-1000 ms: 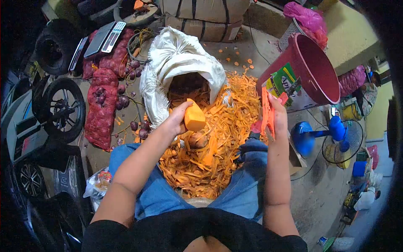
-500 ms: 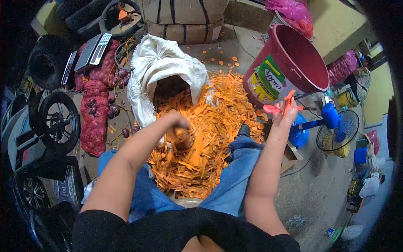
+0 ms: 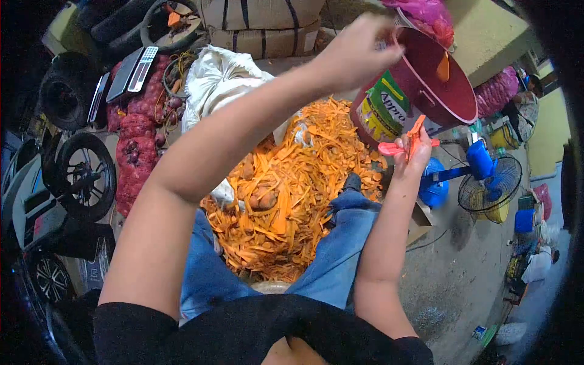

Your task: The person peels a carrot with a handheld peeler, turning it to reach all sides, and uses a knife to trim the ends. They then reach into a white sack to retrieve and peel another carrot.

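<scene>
My left hand (image 3: 370, 47) is stretched out at the rim of the tall maroon bucket (image 3: 380, 91), smeared by motion. Its fingers look apart with nothing in them. Apart from that hand, an orange carrot (image 3: 443, 67) shows against the inside of the bucket. My right hand (image 3: 415, 153) is closed around a red-orange peeler (image 3: 416, 135) in front of the bucket; its blade cannot be made out. Between my legs lies a big heap of carrot peelings (image 3: 298, 194), with a brownish unpeeled carrot (image 3: 263, 199) on it. My left forearm partly hides the white sack (image 3: 222, 76).
A blue fan (image 3: 480, 164) stands to the right of the bucket. Red net bags of onions (image 3: 134, 158), a scale (image 3: 131, 73) and a motorbike wheel (image 3: 85, 173) are at the left. Strapped bales (image 3: 261, 39) stand at the back.
My left hand has moved from the peelings heap up and right to the bucket. A carrot now shows inside the bucket. My right hand stays nearly in place with the peeler.
</scene>
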{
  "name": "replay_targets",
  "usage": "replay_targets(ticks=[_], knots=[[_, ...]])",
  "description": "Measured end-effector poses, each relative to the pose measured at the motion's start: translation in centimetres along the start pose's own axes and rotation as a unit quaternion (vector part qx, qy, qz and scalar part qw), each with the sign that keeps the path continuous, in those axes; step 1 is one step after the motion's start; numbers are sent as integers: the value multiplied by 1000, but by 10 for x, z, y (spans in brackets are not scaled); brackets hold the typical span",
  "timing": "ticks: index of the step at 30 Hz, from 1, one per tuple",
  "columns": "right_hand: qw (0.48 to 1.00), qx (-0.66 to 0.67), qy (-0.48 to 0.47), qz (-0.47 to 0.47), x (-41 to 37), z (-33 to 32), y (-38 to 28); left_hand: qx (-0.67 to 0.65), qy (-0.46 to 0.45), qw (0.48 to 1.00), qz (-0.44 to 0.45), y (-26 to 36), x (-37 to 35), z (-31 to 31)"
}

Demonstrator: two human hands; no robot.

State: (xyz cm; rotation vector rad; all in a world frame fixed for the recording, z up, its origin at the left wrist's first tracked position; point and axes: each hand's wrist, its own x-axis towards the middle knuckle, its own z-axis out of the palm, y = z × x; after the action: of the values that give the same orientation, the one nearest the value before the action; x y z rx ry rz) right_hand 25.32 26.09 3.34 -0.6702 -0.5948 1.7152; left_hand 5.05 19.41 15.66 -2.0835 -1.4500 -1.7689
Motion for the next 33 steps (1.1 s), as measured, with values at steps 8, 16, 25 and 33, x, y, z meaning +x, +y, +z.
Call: replay_targets(ticks=[8, 16, 25, 33], knots=[[996, -85, 21, 22, -14, 39, 20, 62, -155, 816, -554, -124, -285, -57], [991, -123, -32, 50, -14, 53, 48, 200, -91, 702, -678, -122, -444, -71], [985, -153, -36, 77, -19, 68, 70, 241, -51, 806, -539, -194, -388, -63], [965, -249, -33, 77, -47, 85, 76, 220, -321, 725, -568, -302, -358, -69]])
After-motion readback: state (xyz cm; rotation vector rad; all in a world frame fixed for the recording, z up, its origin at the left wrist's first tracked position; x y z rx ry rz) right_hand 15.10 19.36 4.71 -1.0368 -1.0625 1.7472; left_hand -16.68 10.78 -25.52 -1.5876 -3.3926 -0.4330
